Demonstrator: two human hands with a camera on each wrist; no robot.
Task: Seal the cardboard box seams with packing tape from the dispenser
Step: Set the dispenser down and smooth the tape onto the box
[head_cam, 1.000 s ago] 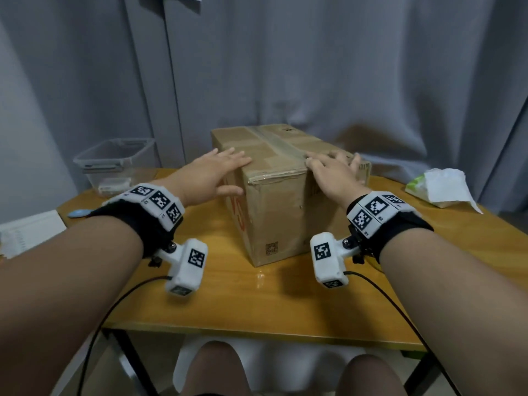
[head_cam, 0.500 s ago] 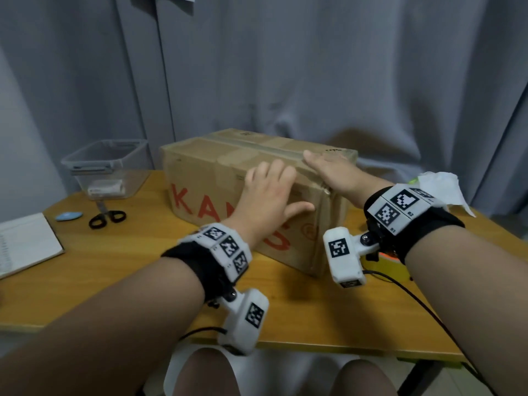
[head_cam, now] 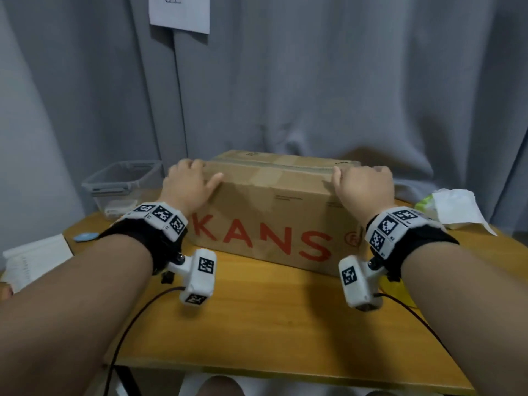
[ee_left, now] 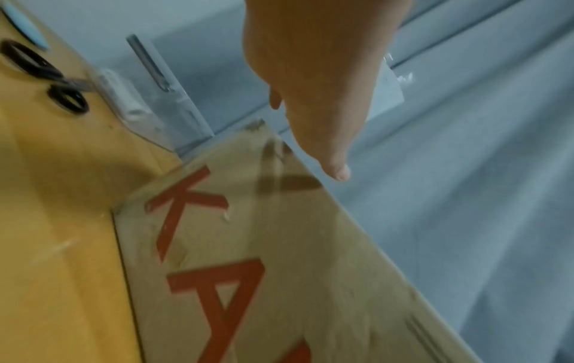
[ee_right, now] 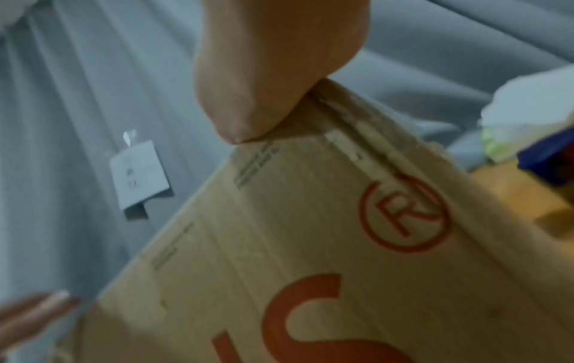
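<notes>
Tabletop (head_cam: 285, 324) cardboard box (head_cam: 271, 212) between both hands' fingers (head_cam: 185, 167)

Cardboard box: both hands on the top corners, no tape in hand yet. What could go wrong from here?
1. Both the left hand and right hand are on the cardboard box, leaving none free for tape; letting go may shift it.
2. The top seam already looks taped; new tape could wrinkle over it.
3. The scissors lie near the box's left end.

Left hand (head_cam: 188, 185) fingers curl over the cardboard box (head_cam: 274, 221) end, tips hidden; right hand (head_cam: 361, 187) likewise. Both wrist views smear; scissors (ee_left: 46, 76) blades vanish behind the clear bin (ee_left: 155, 103).
</notes>
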